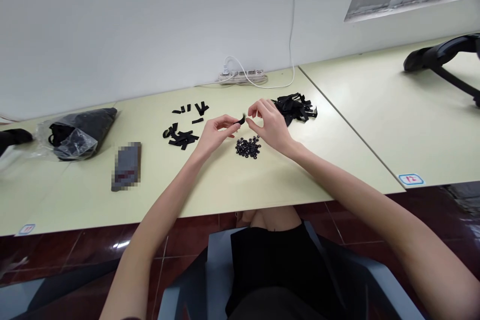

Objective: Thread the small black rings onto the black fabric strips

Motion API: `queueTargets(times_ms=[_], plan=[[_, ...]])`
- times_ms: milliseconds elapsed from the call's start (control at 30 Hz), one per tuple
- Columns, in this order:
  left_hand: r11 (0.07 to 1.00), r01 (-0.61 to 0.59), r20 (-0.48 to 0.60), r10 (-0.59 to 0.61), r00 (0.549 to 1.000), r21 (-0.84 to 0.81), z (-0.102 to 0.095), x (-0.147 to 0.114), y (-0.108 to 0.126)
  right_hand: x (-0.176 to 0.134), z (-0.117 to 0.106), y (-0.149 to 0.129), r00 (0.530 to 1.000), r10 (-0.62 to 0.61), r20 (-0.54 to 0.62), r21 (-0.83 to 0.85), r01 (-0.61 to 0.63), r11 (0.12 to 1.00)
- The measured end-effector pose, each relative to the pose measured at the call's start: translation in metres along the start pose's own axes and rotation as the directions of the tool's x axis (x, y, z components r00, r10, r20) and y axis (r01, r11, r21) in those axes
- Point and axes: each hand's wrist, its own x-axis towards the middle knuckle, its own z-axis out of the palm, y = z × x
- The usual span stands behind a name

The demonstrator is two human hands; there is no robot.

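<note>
My left hand (218,132) pinches a short black fabric strip (241,120) between thumb and fingers, above the table. The strip's free end curls up to the right. My right hand (270,123) is just right of that end, thumb and fingertips drawn together in a pinch; anything between them is too small to make out. Below and between the hands lies a heap of small black rings (248,147). Behind my right hand is a larger pile of black strips (294,108), partly hidden by it. Left of my left hand lies a looser group of strips (182,139).
More strips (201,108) lie scattered farther back. A pixelated dark packet (127,166) and a clear plastic bag with black contents (84,132) lie left. A power strip (242,77) with a white cable sits against the wall. Black stand-like legs (437,60) rest on the right table.
</note>
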Motion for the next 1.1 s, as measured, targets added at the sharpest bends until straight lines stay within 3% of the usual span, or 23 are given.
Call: queueTargets(times_ms=[67, 167, 400, 567, 800, 1100], plan=[[0.999, 0.029, -0.025, -0.029, 0.999, 0.015, 0.0, -0.001, 0.001, 0.0, -0.001, -0.001, 0.997, -0.081, -0.005, -0.097, 0.08, 0.992], [0.997, 0.063, -0.033, -0.062, 0.998, 0.036, 0.001, -0.002, 0.004, -0.001, -0.001, -0.002, 0.988, -0.108, 0.11, -0.119, 0.121, 0.985], [0.997, 0.051, 0.029, -0.053, 0.998, 0.066, -0.001, -0.004, 0.012, -0.004, -0.001, -0.006, 0.947, 0.082, 0.31, -0.197, -0.021, 0.98], [0.996, 0.054, 0.044, -0.057, 0.997, 0.068, -0.001, -0.006, 0.016, -0.003, -0.001, -0.014, 0.905, 0.151, 0.399, -0.311, -0.021, 0.95], [0.991, -0.006, 0.099, -0.007, 0.995, 0.135, 0.002, -0.007, 0.012, -0.003, -0.002, -0.018, 0.874, 0.203, 0.442, -0.398, -0.011, 0.917], [0.994, -0.053, 0.135, 0.039, 0.99, 0.099, 0.008, -0.007, 0.012, -0.003, -0.001, -0.012, 0.907, 0.143, 0.395, -0.285, -0.027, 0.958]])
